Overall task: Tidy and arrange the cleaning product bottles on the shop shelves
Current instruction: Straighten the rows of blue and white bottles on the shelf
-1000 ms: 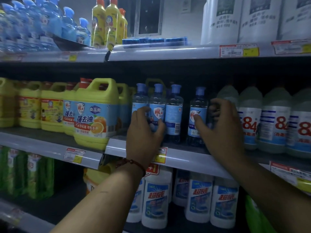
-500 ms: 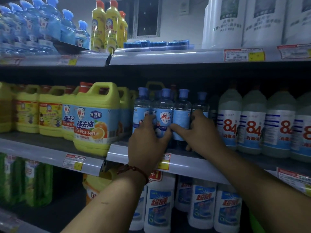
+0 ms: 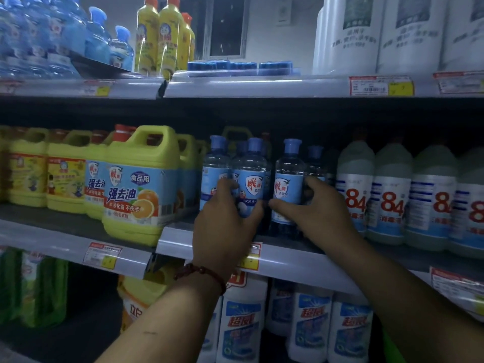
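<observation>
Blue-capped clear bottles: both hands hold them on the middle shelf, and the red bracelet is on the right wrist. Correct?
No: the head view shows the red bracelet on the left wrist. The left hand and right hand do hold the blue-capped clear bottles on the middle shelf.

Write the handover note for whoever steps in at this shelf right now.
Left hand grips the centre blue-capped bottle; right hand grips the right blue-capped bottle.
Both stand upright at the middle shelf edge, a narrow gap between them, flanked by yellow jugs and white 84 bottles.
Done: both labels face front.
Left: close the gap, line up the bottles behind.
</observation>
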`<state>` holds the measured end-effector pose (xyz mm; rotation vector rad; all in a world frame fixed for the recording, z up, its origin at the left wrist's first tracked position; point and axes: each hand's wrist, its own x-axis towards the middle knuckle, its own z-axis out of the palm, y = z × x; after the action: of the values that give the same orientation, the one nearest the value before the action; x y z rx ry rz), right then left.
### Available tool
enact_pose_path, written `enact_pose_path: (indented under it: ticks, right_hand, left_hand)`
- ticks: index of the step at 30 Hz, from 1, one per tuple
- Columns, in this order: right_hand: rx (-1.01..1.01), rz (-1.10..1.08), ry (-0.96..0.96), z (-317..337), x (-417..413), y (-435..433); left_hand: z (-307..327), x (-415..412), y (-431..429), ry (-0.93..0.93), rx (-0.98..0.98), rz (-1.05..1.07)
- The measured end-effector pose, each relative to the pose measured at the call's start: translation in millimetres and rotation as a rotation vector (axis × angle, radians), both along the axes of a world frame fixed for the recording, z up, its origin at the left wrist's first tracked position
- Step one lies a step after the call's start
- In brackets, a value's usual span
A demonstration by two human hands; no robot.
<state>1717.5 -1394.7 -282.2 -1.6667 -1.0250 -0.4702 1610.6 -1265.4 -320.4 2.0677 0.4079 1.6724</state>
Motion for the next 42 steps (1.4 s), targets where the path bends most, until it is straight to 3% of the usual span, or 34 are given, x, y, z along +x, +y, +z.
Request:
enact_pose_path:
  ticks: [8,11,14,19,23,26,33,42]
  right_hand:
    - [-0.043,0.095,0.023,-3,-1,1]
    - [-0.020,-0.033,-0.093,1,-2,1]
    - [0.169,-0.214,-0.150,13,5,-15]
    - [-0.148,-0.453,-0.241,23,28,-40]
    - [-0.315,-0.392,-0.133,22,25,-27]
    - [-0.331,-0.330,-0.027,23,26,-17]
    - [-0.330,0.014,0.181,27,44,-14]
    - [-0.366,0.088,0.158,19,57,2]
  left_hand:
    - [-2,2,4,-0.033,0.052,-0.028]
    - [-4,3,7,-0.078,0.146,-0.021]
    - [-3,3,6,-0.069,0.184,-0.024]
    - [-3,1,8,0.037,0.352,0.031]
    - [4,1,3,0.188,0.675,0.113]
    - [10,2,2,0.275,0.884,0.148]
    - [11,-1,0,0.281,0.812,0.160]
    - [7,0,1,0.277,0.648,0.226]
